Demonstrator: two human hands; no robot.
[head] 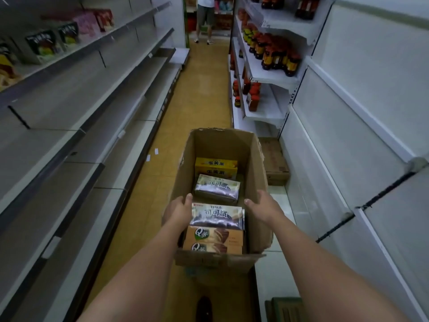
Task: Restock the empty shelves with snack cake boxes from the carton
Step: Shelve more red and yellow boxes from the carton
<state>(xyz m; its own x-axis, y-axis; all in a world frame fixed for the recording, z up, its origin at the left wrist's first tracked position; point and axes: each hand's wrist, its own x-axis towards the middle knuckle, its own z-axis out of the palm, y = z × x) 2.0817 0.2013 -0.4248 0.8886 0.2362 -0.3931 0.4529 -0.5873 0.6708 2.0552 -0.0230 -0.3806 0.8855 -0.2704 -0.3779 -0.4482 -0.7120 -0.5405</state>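
Both hands are reaching into the open carton [253, 159]: the left hand [180, 211] is pressing against the left end of a silver-purple snack cake box [217, 216], its thumb lying along the box's upper corner, while the right hand [263, 206] is hovering just off the box's right end with fingers loosely spread and grasping nothing. Whether the left fingers are curling under the box is hidden by the hand itself. That box is lying in the near half of the carton, on top of two tan boxes [213, 240] stacked against the near wall. A second silver-purple box [217, 188] is sitting in the middle of the carton floor, and a yellow box [216, 166] is lying beyond it toward the far wall. The carton is standing on the yellow aisle floor [204, 84]. Bare grey shelves [76, 94] are running along the left side, with packaged goods [44, 45] on the top tier. On the right, white shelves are carrying bottles [276, 52], and a closed brown case [275, 159] is sitting at their base. A person [205, 17] is standing at the aisle's far end.
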